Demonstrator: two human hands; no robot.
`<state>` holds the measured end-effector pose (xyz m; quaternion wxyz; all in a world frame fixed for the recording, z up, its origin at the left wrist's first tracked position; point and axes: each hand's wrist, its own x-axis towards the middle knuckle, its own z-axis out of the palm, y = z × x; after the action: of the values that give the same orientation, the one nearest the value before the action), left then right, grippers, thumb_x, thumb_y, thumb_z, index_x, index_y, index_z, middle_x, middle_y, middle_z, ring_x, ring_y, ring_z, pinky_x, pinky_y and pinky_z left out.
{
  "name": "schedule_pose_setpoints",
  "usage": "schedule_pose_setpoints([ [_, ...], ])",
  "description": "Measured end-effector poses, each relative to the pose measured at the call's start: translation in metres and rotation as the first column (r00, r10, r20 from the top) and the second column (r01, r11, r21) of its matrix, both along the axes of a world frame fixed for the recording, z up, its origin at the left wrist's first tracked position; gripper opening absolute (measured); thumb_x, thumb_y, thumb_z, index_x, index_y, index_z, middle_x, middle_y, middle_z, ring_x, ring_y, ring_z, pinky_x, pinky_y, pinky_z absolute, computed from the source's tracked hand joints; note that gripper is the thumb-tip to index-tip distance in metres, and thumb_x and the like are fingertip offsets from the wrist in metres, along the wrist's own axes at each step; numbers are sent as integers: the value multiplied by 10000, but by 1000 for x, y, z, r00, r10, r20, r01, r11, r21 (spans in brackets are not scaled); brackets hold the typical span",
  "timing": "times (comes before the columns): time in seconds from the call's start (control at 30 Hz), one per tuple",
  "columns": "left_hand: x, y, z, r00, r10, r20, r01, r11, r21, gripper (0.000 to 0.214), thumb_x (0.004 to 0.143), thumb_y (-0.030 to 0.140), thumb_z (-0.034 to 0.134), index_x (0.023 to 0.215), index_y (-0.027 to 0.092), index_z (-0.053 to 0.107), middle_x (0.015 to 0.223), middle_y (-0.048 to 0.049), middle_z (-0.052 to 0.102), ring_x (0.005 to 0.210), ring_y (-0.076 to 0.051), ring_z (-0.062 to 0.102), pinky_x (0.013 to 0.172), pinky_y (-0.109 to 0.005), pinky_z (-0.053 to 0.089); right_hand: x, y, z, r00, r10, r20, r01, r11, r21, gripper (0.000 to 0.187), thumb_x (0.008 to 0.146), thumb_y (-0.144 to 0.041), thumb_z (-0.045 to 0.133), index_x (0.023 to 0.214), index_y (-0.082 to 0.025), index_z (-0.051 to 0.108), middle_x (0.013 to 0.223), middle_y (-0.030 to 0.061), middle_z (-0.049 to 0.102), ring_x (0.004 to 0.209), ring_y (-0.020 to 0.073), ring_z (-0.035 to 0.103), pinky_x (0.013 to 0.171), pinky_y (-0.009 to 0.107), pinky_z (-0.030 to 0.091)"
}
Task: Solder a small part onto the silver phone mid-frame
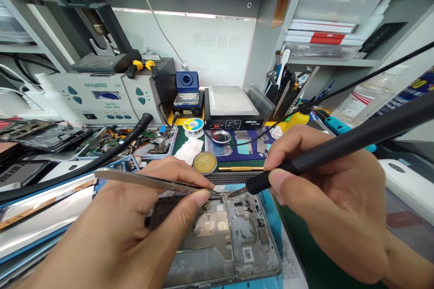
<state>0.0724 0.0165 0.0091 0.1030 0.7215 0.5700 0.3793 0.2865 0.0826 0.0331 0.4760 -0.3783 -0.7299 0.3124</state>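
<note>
My left hand [149,207] is closed on a pair of metal tweezers [142,179], pinched between thumb and fingers. Its tips reach the upper edge of an opened phone frame [249,235]. My right hand [325,189] grips a black-handled soldering iron [305,158], whose thin metal tip meets the same edge near the tweezers' points. Any small part between the two tips is too tiny to make out. The bare metal phone frame lies on a light blue pad [280,230], its left part hidden behind my left hand.
A tin of yellowish paste [205,162], a solder spool [193,126] and a gold rod [241,169] lie beyond the frame. A heating plate [232,101] and a rework station [108,95] stand behind. A black hose [125,149] crosses a tray of circuit boards [159,142] at left.
</note>
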Motion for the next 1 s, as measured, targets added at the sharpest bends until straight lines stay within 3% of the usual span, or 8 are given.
schedule_pose_setpoints([
  [0.23, -2, -3, -1, 999, -9, -49, 9, 1000, -7, 123, 989, 364, 585, 1036, 442, 668, 1009, 149, 782, 951, -125, 773, 697, -154, 642, 0, 1, -1, 999, 43, 31, -44, 998, 38, 208, 690, -44, 620, 680, -246, 571, 558, -49, 522, 459, 129, 433, 392, 284, 282],
  [0.7, -4, -1, 0, 998, -23, -54, 23, 1000, 0, 137, 990, 338, 584, 1047, 439, 658, 994, 136, 776, 916, -133, 775, 652, -168, 644, 6, -1, -9, 996, 25, 82, -40, 982, 187, 206, 755, -48, 603, 757, -251, 634, 599, -51, 540, 431, 109, 375, 368, 280, 239],
  [1.0, -2, -1, 2, 998, -36, -47, 36, 999, 9, 130, 996, 346, 571, 1044, 427, 661, 980, 118, 778, 893, -137, 778, 609, -156, 631, 1, -1, -1, 995, 45, 87, -53, 994, 94, 191, 708, -46, 634, 710, -235, 604, 564, -57, 514, 433, 100, 363, 365, 265, 216],
])
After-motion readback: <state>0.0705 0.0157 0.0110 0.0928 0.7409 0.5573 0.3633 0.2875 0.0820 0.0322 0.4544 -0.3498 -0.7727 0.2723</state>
